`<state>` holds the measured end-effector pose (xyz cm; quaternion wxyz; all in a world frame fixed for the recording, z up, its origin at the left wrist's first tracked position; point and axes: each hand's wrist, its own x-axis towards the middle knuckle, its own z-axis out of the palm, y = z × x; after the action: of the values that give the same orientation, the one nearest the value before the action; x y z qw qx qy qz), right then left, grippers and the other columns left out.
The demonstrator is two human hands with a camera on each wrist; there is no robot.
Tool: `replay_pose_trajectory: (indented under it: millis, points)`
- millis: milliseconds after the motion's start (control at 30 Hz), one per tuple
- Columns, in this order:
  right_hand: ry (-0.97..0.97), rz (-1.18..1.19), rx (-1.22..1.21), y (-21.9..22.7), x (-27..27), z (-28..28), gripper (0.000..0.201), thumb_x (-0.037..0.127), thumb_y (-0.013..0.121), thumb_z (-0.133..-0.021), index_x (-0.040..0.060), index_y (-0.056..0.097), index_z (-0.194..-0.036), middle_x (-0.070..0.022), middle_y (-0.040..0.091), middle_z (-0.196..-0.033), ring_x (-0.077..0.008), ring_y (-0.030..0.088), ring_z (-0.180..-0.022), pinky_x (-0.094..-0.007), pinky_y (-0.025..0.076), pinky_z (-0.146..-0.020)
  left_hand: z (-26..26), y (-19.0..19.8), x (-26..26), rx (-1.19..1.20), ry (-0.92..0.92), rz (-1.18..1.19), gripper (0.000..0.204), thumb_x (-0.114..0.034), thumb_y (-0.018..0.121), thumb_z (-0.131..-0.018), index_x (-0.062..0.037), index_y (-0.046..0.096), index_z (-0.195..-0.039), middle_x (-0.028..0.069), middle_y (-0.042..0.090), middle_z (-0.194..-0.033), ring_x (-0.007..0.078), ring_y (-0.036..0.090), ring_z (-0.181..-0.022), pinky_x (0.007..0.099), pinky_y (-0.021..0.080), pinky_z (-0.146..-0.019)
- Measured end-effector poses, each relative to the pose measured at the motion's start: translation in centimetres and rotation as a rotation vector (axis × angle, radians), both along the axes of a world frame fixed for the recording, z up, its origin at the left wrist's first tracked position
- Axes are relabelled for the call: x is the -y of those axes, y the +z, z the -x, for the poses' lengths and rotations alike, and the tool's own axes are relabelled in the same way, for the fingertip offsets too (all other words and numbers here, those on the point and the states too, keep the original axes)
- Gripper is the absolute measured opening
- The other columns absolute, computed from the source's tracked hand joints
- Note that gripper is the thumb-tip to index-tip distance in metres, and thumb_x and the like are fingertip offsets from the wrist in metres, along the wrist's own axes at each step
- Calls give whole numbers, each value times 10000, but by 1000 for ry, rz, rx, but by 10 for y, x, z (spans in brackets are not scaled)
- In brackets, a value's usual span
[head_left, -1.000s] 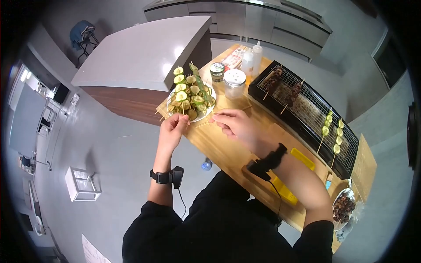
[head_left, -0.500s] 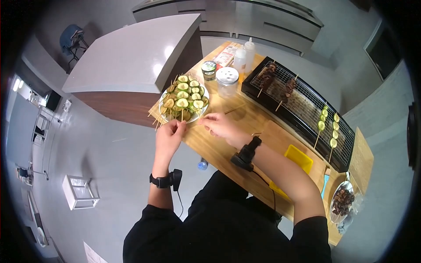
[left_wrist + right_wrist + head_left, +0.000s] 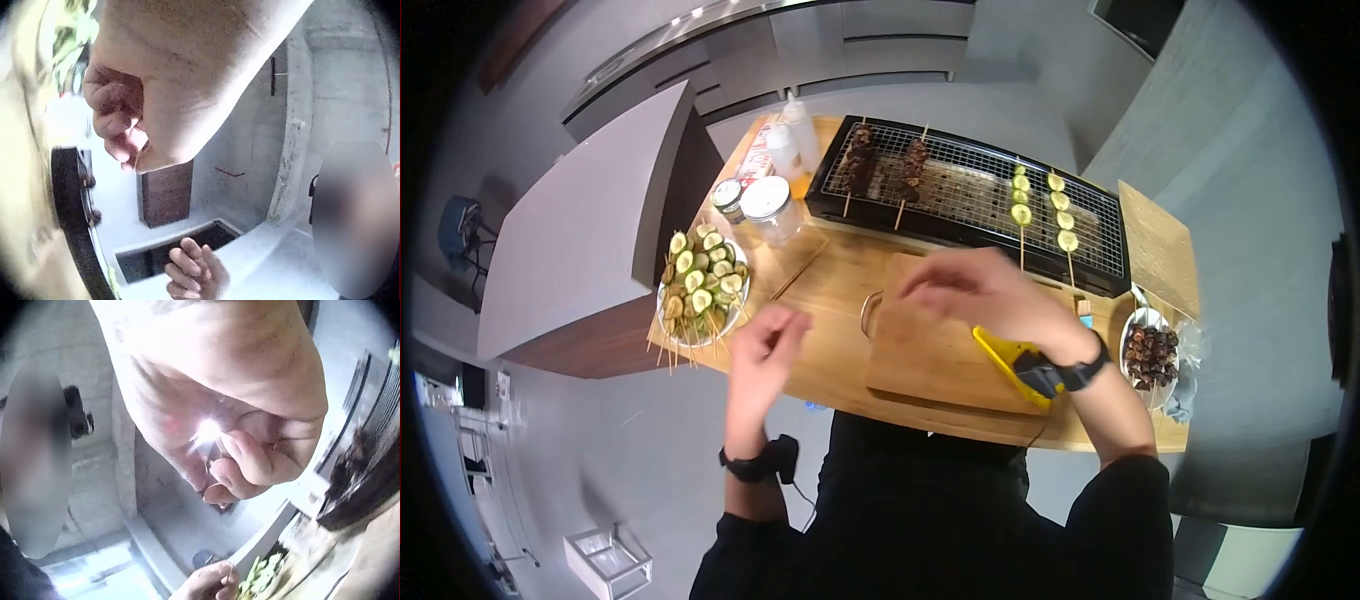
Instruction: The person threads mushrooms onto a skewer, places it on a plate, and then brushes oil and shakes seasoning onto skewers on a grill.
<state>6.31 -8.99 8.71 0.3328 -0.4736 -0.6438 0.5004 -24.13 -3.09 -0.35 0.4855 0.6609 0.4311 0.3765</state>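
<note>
My left hand (image 3: 768, 345) hovers over the near left part of the wooden table, its fingers loosely curled and holding nothing. To its left, a white plate is heaped with zucchini skewers (image 3: 700, 280), their sticks pointing toward me. My right hand (image 3: 985, 290), blurred by motion, is over the wooden cutting board (image 3: 930, 350); its fingers (image 3: 244, 456) bend loosely and hold nothing in the right wrist view. Beyond it stands a black grill (image 3: 975, 225) with two dark meat skewers (image 3: 913, 170) at its left and two zucchini skewers (image 3: 1064, 215) at its right.
A lidded glass jar (image 3: 770, 215), a small tin (image 3: 727, 198) and squeeze bottles (image 3: 800, 130) stand at the back left. A yellow tray (image 3: 996, 350) lies partly under my right forearm. At the right, a plate holds dark meat skewers (image 3: 1150, 355). A thin wooden stick (image 3: 800, 270) lies mid-table.
Both hands have left the zucchini plate, letting go of the skewer sticks there. The right hand swung right over the cutting board, and the head view turned right toward the grill.
</note>
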Motion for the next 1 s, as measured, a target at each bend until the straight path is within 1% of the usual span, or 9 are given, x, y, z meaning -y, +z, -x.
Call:
replay_pose_trajectory:
  millis: [200, 333, 367, 467, 567, 667, 767, 867, 1000]
  points:
    - [-733, -167, -418, 1, 89, -105, 186, 183, 574, -1062, 32, 678, -1094, 72, 505, -678, 2, 360, -537, -181, 253, -485, -127, 6, 0, 30, -470, -4, 148, -144, 706, -978, -40, 671, -1076, -7, 604, -837, 76, 554, -720, 245, 450, -632]
    - [-1089, -321, 0, -42, 124, -151, 160, 157, 615, -1034, 31, 699, -1086, 66, 577, -742, -33, 431, -600, -214, 342, -536, -178, 13, 21, -113, -626, -372, 218, -172, 748, -928, -73, 663, -1103, 44, 633, -933, 192, 631, -795, 306, 501, -690]
    - [-1071, -324, 95, -61, 128, -160, 156, 150, 626, -1024, 30, 700, -1092, 56, 596, -748, -40, 447, -603, -224, 358, -543, -189, 8, 21, -138, -615, -533, 277, -180, 748, -903, -76, 644, -1137, 89, 651, -985, 313, 653, -885, 368, 524, -741]
    - [-1026, -260, 294, -89, 136, -170, 157, 136, 654, -993, 30, 701, -1099, 21, 645, -759, -56, 486, -606, -248, 395, -556, -207, 1, 23, -187, -559, -619, 332, -175, 728, -908, -94, 611, -1207, 110, 662, -1028, 361, 655, -944, 414, 530, -774]
    - [-1030, -163, 298, -95, 130, -161, 164, 149, 682, -953, 19, 715, -1047, -34, 659, -710, -71, 520, -590, -263, 412, -557, -212, -11, 15, -275, -517, -715, 401, -171, 720, -903, -109, 569, -1270, 102, 664, -964, 324, 668, -893, 411, 529, -746]
    - [-1027, -125, 396, -97, 122, -163, 159, 157, 690, -948, 23, 730, -1024, -29, 648, -683, -71, 548, -603, -263, 421, -563, -202, -5, 11, -507, -622, -386, 453, -146, 722, -890, -108, 540, -1303, 83, 651, -869, 290, 668, -819, 415, 523, -714]
    - [-1003, -107, 388, -106, 115, -169, 178, 173, 684, -965, 10, 736, -1014, -21, 638, -664, -74, 578, -618, -262, 432, -569, -181, 2, 10, -491, -593, -425, 488, -131, 728, -885, -99, 525, -1327, 55, 626, -784, 260, 655, -749, 404, 516, -681]
    - [-940, -50, 187, -132, 109, -182, 205, 193, 667, -993, 5, 741, -1023, -11, 653, -692, -82, 586, -618, -260, 442, -580, -165, 24, 10, -678, -587, -280, 479, -124, 741, -878, -88, 542, -1312, 72, 632, -858, 238, 640, -760, 374, 512, -668]
    - [-866, 54, -55, -127, 103, -180, 231, 229, 625, -1034, 29, 739, -1014, 24, 608, -706, -51, 497, -553, -223, 370, -509, -172, 32, -2, -465, -540, -562, 454, -157, 751, -899, -73, 561, -1303, 83, 647, -1052, 192, 640, -871, 331, 521, -722]
